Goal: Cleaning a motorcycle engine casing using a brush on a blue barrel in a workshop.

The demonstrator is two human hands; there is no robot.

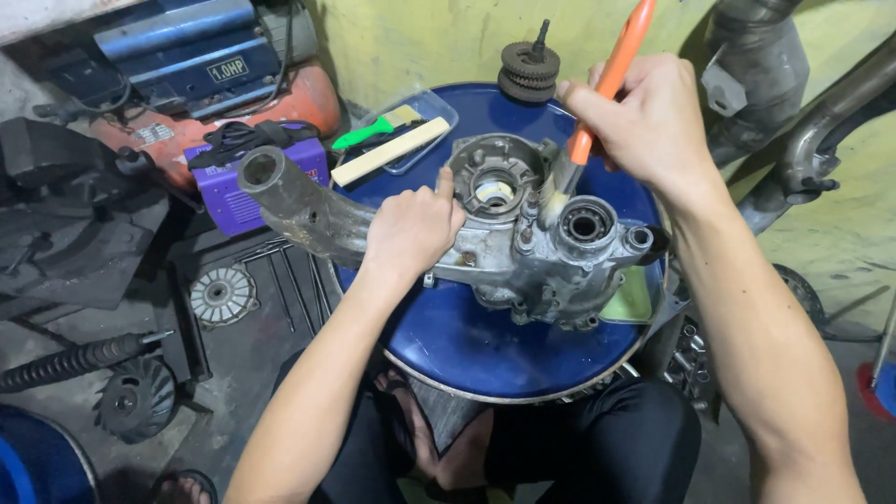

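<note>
A cluttered workshop floor of grey concrete runs up to a stained yellow wall, and in the middle stands a round blue drum top (485, 345) serving as the bench. On it lies a grey metal engine casing (523, 238), its long hollow arm reaching out past the drum's left edge. The left hand (411, 229) rests on the casing near its round bearing opening, its grip closed loosely over the metal with the thumb up. The right hand (644, 117) has its grip shut on the orange handle of a paintbrush (597, 112) — the bristles touch the casing between its two round bores.

At the drum's far-left edge sits a shallow clear plastic tray (439, 105) holding a green-handled brush (364, 135); a pale wooden strip (387, 152) lies across its rim. A stack of dark gears (528, 70) stands at the far edge, and a yellow-green cloth (633, 299) shows under the casing's right end.

Left of the drum a purple box-shaped machine (245, 191) sits in front of a blue and orange compressor (201, 65), which carries a small white rectangular label. The near part of the drum top is bare — open room lies there, while parts crowd the floor on both sides.
</note>
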